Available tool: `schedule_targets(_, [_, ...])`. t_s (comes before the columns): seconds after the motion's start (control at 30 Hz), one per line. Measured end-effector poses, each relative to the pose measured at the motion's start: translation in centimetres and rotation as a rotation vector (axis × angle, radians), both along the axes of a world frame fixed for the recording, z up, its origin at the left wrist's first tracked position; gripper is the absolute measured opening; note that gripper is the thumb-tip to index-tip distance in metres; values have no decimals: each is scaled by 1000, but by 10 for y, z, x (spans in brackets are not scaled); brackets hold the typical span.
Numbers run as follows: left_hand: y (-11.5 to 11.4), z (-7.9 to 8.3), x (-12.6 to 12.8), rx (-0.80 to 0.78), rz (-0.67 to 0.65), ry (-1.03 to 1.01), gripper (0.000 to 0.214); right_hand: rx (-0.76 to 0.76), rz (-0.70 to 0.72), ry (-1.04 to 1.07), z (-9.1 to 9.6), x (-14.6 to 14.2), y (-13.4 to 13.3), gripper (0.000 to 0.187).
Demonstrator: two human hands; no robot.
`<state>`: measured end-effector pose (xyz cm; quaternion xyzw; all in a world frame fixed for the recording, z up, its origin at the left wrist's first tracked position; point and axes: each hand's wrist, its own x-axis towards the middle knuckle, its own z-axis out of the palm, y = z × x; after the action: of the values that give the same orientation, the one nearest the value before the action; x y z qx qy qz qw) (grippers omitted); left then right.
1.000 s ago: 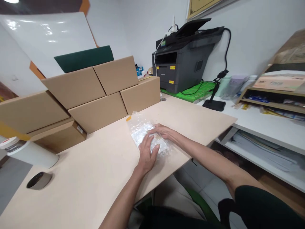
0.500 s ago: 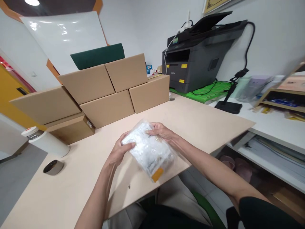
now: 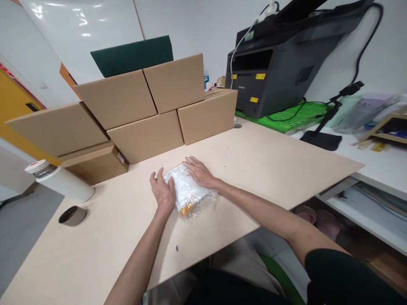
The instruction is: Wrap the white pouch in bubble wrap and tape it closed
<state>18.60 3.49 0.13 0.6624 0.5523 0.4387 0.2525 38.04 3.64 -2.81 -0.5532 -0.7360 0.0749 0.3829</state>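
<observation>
A white packet in clear plastic wrap (image 3: 187,186), with an orange patch at its near end, lies on the pale wooden table (image 3: 127,220). At its left edge is my left hand (image 3: 163,190), fingers spread and thumb against the wrap. My right hand (image 3: 200,173) rests over the packet's upper right part with the fingers stretched out flat. Neither hand is wrapped around it. Loose, crinkled plastic sticks out on the packet's near right side.
Several cardboard boxes (image 3: 146,137) are stacked along the far side, topped by a dark green box (image 3: 133,57). Left stand a white bottle (image 3: 65,182) and a brown cup (image 3: 73,216). A black printer (image 3: 270,76) and a black stand (image 3: 321,140) are at the right.
The packet has gone from being held up in both hands to lying on the table. Both hands have loosened their grip and spread their fingers. The view has shifted slightly.
</observation>
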Motion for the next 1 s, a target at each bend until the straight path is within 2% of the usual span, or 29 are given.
schedule_targets(0.07, [-2, 0, 1, 140, -93, 263, 44, -8, 73, 19, -2, 2, 2, 49])
schedule_targets(0.1, [-3, 0, 0, 149, -152, 371, 46, -24, 103, 39, -2, 4, 3, 49])
schedule_targets(0.2, [-7, 0, -2, 14, -279, 556, 72, -97, 154, 72, -1, 10, 4, 54])
schedule_targets(0.27, [-10, 1, -4, -63, -321, 639, 96, -140, 181, 49, 1, 15, 3, 65])
schedule_targets(0.33, [-11, 2, -5, -93, -349, 697, 106, -173, 213, 15, 2, 19, 0, 75])
schedule_targets(0.43, [-12, 4, -5, -75, -358, 748, 101, -213, 243, -8, 4, 23, -3, 82])
schedule_targets(0.57, [-13, 4, -3, -46, -339, 770, 95, -220, 253, 14, 5, 25, -5, 80])
schedule_targets(0.87, [-10, -3, -5, -4, -354, 696, 94, -230, 236, 22, 3, 25, -7, 78])
schedule_targets(1.0, [-10, -5, -6, 10, -350, 708, 93, -243, 218, -16, 13, 23, -9, 78])
